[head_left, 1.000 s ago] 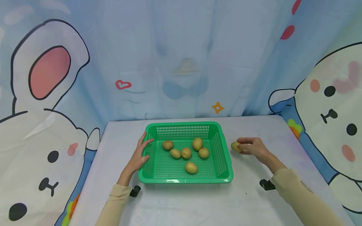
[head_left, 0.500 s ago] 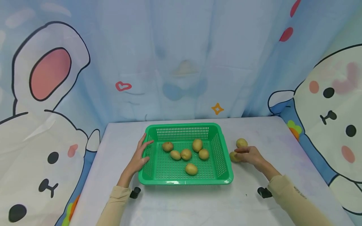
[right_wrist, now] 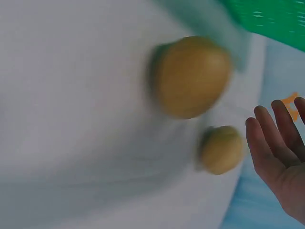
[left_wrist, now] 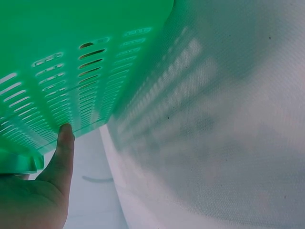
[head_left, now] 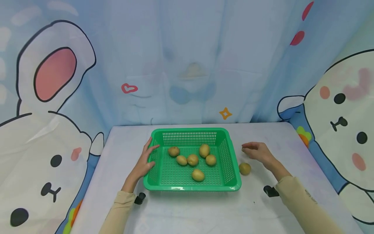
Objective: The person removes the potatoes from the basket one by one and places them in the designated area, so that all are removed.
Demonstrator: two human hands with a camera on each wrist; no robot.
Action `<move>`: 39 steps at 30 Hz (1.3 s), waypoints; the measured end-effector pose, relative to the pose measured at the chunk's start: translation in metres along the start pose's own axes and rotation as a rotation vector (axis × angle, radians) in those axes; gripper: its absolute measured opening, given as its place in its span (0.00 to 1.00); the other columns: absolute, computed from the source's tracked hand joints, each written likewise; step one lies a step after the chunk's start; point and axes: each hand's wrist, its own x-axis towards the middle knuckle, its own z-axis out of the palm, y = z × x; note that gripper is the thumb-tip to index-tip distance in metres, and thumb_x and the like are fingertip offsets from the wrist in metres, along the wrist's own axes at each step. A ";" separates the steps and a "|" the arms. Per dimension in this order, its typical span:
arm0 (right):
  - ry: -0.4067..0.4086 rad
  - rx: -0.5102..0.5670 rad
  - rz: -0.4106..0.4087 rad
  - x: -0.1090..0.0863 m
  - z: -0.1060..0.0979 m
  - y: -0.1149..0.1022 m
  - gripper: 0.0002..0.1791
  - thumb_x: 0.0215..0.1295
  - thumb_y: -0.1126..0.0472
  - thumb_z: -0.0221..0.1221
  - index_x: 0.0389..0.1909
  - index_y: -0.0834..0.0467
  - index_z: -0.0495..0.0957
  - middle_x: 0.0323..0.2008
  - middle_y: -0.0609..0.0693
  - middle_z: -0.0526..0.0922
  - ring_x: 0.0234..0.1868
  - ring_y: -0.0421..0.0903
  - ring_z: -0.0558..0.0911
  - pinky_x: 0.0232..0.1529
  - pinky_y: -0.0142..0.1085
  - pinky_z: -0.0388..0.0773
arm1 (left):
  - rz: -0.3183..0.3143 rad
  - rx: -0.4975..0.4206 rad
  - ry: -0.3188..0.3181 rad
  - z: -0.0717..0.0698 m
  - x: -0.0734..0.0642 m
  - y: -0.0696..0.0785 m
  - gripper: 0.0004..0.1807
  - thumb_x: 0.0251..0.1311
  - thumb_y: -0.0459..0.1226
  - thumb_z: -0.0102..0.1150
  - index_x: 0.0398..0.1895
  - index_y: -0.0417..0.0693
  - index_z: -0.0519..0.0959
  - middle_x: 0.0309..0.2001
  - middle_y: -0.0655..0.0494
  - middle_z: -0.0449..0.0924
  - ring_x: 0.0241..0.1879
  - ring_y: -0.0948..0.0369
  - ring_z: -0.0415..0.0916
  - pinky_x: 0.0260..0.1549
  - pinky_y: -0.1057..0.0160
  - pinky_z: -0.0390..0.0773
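Observation:
A green plastic basket (head_left: 193, 188) stands on the table, with several potatoes (head_left: 193, 160) in it. My left hand (head_left: 143, 164) grips its left rim, thumb and a finger over the inner side; in the left wrist view a finger (left_wrist: 64, 150) lies along the outer wall. To the right of the basket my right hand (head_left: 258, 152) hovers with fingers loosely extended, holding nothing. One potato (head_left: 244, 168) rests beside the basket, nearer than that hand. The right wrist view shows a second potato (right_wrist: 222, 150) farther off on the cloth, hidden by the hand in the head view.
A white cloth (head_left: 204, 211) covers the table. Behind it hangs a blue printed curtain (head_left: 190, 48) with cartoon figures at both sides. A dark wrist camera (head_left: 139, 198) sits under the left wrist, another camera (head_left: 271, 191) under the right.
My right hand set one potato down, pulled a second nearer beside the basket and released it, then moved back away toward the first. The left hand stayed on the rim.

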 end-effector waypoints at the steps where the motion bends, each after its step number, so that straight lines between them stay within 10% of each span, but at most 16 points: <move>1: 0.005 0.012 -0.011 0.001 -0.002 -0.008 0.29 0.72 0.51 0.54 0.65 0.68 0.70 0.62 0.66 0.73 0.60 0.60 0.74 0.56 0.52 0.75 | -0.001 0.007 -0.003 0.000 0.000 -0.005 0.40 0.38 0.22 0.46 0.66 0.30 0.68 0.77 0.33 0.38 0.75 0.36 0.36 0.61 0.27 0.50; 8: -0.013 0.172 -0.142 0.009 -0.004 -0.062 0.31 0.74 0.51 0.53 0.69 0.68 0.64 0.66 0.67 0.69 0.64 0.62 0.72 0.57 0.47 0.74 | -0.019 0.000 -0.038 -0.002 0.002 -0.019 0.42 0.39 0.24 0.48 0.68 0.39 0.69 0.78 0.39 0.37 0.76 0.40 0.35 0.62 0.29 0.51; 18: -0.163 0.156 -0.215 0.030 0.048 -0.116 0.28 0.73 0.57 0.54 0.68 0.68 0.66 0.65 0.69 0.69 0.64 0.64 0.71 0.57 0.52 0.73 | -0.011 0.014 -0.040 -0.004 0.001 -0.020 0.41 0.40 0.23 0.46 0.68 0.37 0.67 0.79 0.40 0.35 0.76 0.40 0.35 0.62 0.29 0.50; 39: -0.042 0.000 0.069 0.060 0.101 -0.083 0.25 0.70 0.59 0.53 0.62 0.71 0.70 0.65 0.72 0.64 0.62 0.66 0.69 0.49 0.56 0.76 | -0.023 0.014 -0.052 -0.003 0.003 -0.019 0.41 0.41 0.24 0.48 0.69 0.36 0.67 0.79 0.41 0.35 0.76 0.41 0.35 0.63 0.31 0.52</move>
